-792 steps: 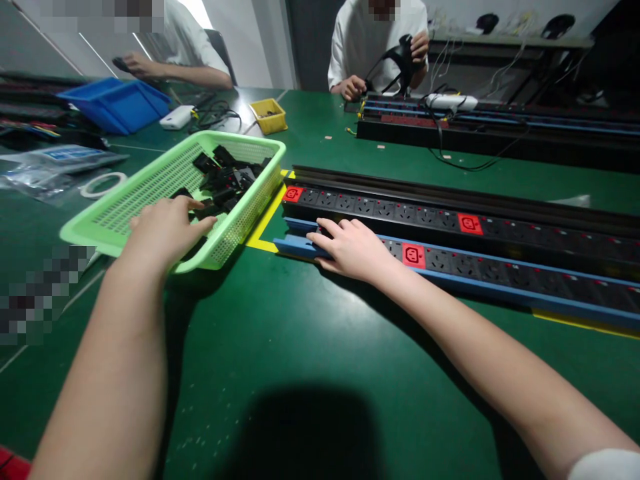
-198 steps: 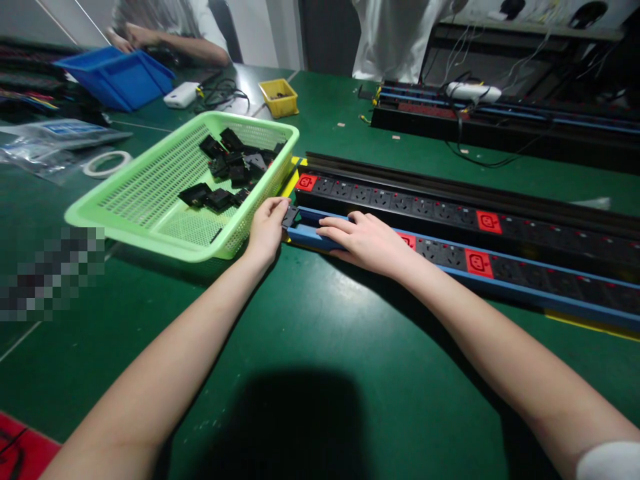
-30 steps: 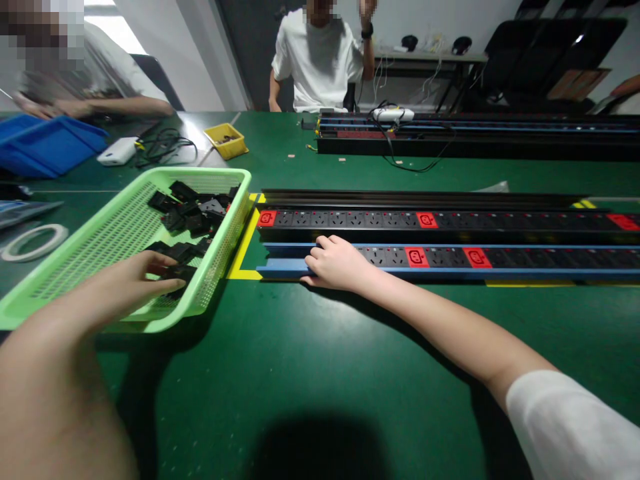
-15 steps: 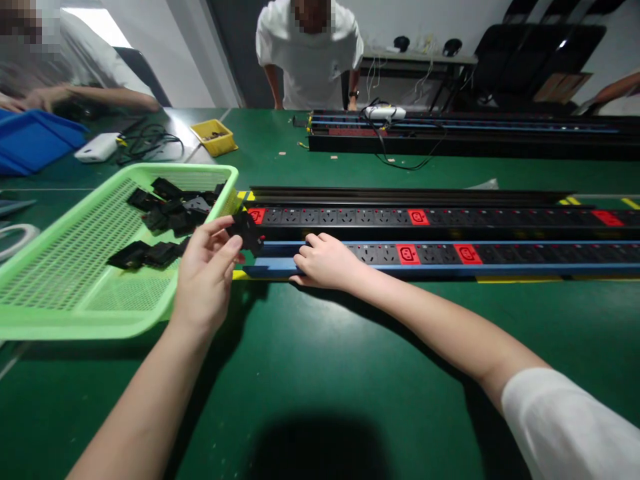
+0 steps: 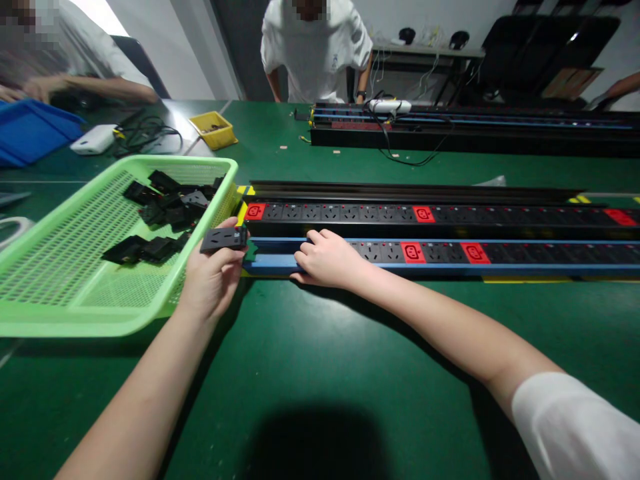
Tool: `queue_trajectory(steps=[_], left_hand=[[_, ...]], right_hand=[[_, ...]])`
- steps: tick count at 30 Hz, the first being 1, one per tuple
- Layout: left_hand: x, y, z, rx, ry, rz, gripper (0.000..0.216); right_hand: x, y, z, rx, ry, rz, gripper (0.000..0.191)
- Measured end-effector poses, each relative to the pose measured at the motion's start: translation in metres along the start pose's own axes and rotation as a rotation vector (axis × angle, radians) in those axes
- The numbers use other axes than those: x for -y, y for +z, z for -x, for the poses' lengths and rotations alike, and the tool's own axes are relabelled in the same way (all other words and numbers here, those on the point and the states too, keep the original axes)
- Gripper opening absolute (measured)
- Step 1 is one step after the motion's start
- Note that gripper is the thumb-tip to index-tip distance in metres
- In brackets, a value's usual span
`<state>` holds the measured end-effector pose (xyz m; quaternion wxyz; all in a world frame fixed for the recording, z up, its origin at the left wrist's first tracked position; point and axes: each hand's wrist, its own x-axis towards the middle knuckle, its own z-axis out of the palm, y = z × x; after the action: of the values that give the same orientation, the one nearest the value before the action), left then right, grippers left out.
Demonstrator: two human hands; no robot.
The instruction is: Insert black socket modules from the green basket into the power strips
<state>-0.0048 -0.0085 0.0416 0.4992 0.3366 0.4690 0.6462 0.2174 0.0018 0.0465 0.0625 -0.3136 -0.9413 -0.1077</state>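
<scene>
My left hand (image 5: pixel 214 277) is closed on a black socket module (image 5: pixel 223 239), its slotted face turned up, just left of the power strip's end. My right hand (image 5: pixel 327 260) grips the blue-edged power strip (image 5: pixel 440 269), fingers curled over the channel and thumb along its front edge; what lies under the palm is hidden. Left of that hand the blue channel (image 5: pixel 273 263) holds no sockets; to its right run black sockets and red sockets (image 5: pixel 413 253). Behind lies a black power strip (image 5: pixel 340 213) with a red socket at its left end.
A green basket (image 5: pixel 125 328) with several black modules stands at left. Farther back are a yellow tray (image 5: pixel 227 139), a blue bin (image 5: pixel 37 133), cables and a white power strip (image 5: pixel 390 107) on long black rails (image 5: pixel 450 140). Two people are across the green table (image 5: pixel 340 347).
My left hand has turned the socket module from a steep tilt to nearly level, slotted face showing, and moved it slightly left. My right hand stays on the strip.
</scene>
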Motion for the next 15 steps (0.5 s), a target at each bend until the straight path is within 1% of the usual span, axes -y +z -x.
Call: queue_trajectory(steps=[2, 5, 7, 11, 15], left_hand=[[0.003, -0.004, -0.002, 0.012, 0.068, -0.056, 0.058], [0.009, -0.009, -0.006, 0.089, 0.244, -0.206, 0.059], [0.012, -0.012, -0.006, 0.128, 0.319, -0.319, 0.059], [0.014, -0.016, -0.005, 0.141, 0.381, -0.444, 0.062], [0.017, -0.022, -0.007, 0.096, 0.427, -0.550, 0.065]], right_hand=[[0.000, 0.000, 0.000, 0.005, 0.004, 0.001, 0.044], [0.000, 0.000, 0.000, 0.003, 0.003, 0.003, 0.044], [0.000, 0.000, 0.000, 0.004, 0.000, 0.000, 0.044], [-0.001, 0.000, -0.001, 0.011, -0.002, -0.011, 0.044], [-0.001, 0.000, -0.001, 0.007, -0.004, -0.015, 0.043]])
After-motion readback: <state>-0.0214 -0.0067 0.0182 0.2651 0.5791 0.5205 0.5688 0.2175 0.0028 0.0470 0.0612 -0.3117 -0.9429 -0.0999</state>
